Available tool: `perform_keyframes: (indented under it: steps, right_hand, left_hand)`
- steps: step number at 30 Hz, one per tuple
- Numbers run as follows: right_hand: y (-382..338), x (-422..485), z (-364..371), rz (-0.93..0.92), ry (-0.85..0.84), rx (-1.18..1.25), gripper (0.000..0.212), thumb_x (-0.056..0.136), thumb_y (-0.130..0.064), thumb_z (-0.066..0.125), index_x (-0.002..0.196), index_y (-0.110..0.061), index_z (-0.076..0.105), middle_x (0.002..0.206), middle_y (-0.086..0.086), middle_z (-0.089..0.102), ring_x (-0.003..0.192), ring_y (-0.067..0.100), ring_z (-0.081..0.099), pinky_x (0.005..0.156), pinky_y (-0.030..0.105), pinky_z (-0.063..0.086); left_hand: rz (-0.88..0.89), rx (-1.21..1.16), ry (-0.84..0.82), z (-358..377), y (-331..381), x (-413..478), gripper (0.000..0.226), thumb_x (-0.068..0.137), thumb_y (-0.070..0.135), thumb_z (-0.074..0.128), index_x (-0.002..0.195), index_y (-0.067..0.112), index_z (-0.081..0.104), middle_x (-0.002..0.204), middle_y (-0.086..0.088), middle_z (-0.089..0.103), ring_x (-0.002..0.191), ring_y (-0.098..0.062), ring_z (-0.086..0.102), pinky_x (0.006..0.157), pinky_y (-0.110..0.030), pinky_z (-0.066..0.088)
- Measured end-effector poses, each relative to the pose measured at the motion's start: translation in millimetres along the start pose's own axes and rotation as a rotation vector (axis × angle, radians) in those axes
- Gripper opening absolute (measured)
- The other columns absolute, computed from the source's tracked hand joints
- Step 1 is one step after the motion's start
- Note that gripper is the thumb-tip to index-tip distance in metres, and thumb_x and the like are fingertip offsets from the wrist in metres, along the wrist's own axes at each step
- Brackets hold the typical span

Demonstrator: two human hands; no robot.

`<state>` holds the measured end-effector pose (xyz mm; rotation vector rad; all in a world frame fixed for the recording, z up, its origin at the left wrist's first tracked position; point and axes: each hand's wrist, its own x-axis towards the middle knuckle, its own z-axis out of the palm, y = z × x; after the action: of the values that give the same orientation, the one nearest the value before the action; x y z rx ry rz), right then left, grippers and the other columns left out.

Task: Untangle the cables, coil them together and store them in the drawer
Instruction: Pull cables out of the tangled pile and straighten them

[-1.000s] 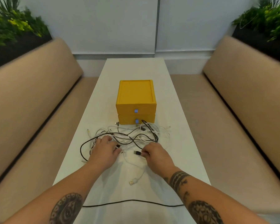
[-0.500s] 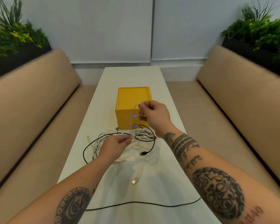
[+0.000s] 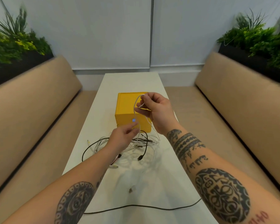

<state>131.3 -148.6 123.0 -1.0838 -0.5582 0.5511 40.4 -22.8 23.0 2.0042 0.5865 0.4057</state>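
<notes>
Head view: our right hand [image 3: 155, 110] pinches a loop of white cable [image 3: 135, 109], lifted above the yellow drawer box [image 3: 124, 107]. Our left hand [image 3: 121, 138] pinches the same cable lower, at the box's front. The tangled cables [image 3: 145, 141] lie on the table [image 3: 131, 81] just before the box, with a black cable [image 3: 144, 206] well nearer us.

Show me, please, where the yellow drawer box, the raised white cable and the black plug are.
yellow drawer box [image 3: 124, 104]: head view, its top face.
white cable [image 3: 134, 110]: head view, its raised strand.
black plug [image 3: 139, 158]: head view, the connector body.
</notes>
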Motion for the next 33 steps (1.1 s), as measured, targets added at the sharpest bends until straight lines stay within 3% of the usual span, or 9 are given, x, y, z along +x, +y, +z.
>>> perform_keyframes:
  steps: [2,4,8,10,15,21,24,29,33]
  right_hand:
    - [-11,4,0,-0.005,-0.011,0.09,0.014,0.101,-0.005,0.052,0.09,-0.002,0.061,0.076,0.01,0.061,0.074,0.023,0.064,0.08,0.039,0.062]
    - [-21,8,-1,0.001,-0.039,0.167,0.015,0.102,-0.004,0.05,0.09,-0.002,0.059,0.074,0.008,0.06,0.072,0.02,0.065,0.08,0.04,0.062]
    - [-29,11,-4,0.05,-0.138,0.202,0.016,0.103,-0.005,0.047,0.092,-0.002,0.058,0.076,0.009,0.06,0.075,0.021,0.067,0.077,0.039,0.062]
    - [-24,9,-8,0.088,-0.179,0.2,0.015,0.102,-0.006,0.047,0.093,-0.002,0.059,0.078,0.009,0.059,0.076,0.023,0.067,0.073,0.037,0.063]
    - [-4,8,-27,0.092,-0.088,0.203,0.013,0.102,-0.01,0.051,0.097,-0.005,0.062,0.082,0.008,0.062,0.079,0.021,0.068,0.074,0.036,0.063]
    - [55,3,-82,0.165,0.292,-0.3,0.01,0.097,-0.024,0.063,0.106,-0.022,0.067,0.102,-0.001,0.069,0.094,0.02,0.067,0.074,0.035,0.057]
    - [105,-11,-101,0.336,0.435,-0.555,0.023,0.09,-0.028,0.067,0.111,-0.019,0.065,0.111,0.004,0.068,0.095,0.024,0.064,0.087,0.043,0.055]
    - [150,-22,-87,0.598,0.281,-0.601,0.049,0.092,-0.048,0.062,0.128,-0.015,0.056,0.122,0.003,0.062,0.111,0.025,0.061,0.099,0.046,0.052]
    - [151,-13,-74,0.542,0.298,-0.52,0.024,0.1,-0.031,0.051,0.096,-0.012,0.066,0.088,0.005,0.067,0.078,0.02,0.061,0.063,0.031,0.047]
  left_hand:
    - [0.028,-0.069,-0.077,6,9,0,0.044,0.097,0.035,0.061,0.141,0.033,0.053,0.098,0.01,0.067,0.076,0.009,0.057,0.073,-0.004,0.043]
    - [0.065,-0.097,-0.124,13,18,2,0.049,0.1,0.036,0.056,0.147,0.035,0.044,0.092,0.012,0.059,0.082,-0.004,0.057,0.086,-0.02,0.052]
    - [0.051,-0.137,-0.181,25,38,7,0.051,0.1,0.036,0.054,0.149,0.03,0.042,0.113,0.001,0.057,0.085,-0.012,0.06,0.068,-0.023,0.049]
    - [-0.003,-0.225,-0.183,29,45,8,0.037,0.1,0.038,0.054,0.134,0.026,0.057,0.124,-0.002,0.058,0.097,-0.016,0.064,0.069,-0.026,0.051]
    - [-0.049,-0.393,-0.164,24,49,14,0.026,0.105,0.034,0.045,0.096,0.017,0.064,0.103,0.001,0.07,0.085,-0.014,0.064,0.069,-0.026,0.053]
    - [-0.165,-0.678,0.02,7,54,30,0.034,0.107,0.033,0.038,0.096,0.009,0.059,0.106,-0.01,0.073,0.078,-0.02,0.069,0.071,-0.031,0.056]
    - [-0.163,-0.771,0.036,0,57,34,0.033,0.107,0.036,0.037,0.095,0.011,0.057,0.094,-0.005,0.074,0.077,-0.021,0.07,0.075,-0.033,0.056]
    - [-0.182,-0.89,0.059,-5,58,36,0.034,0.106,0.037,0.036,0.093,0.012,0.054,0.078,-0.004,0.071,0.075,-0.024,0.07,0.076,-0.036,0.055]
    - [-0.174,-0.946,0.081,-16,56,37,0.034,0.107,0.037,0.034,0.091,0.013,0.052,0.069,-0.001,0.063,0.068,-0.021,0.068,0.073,-0.034,0.055]
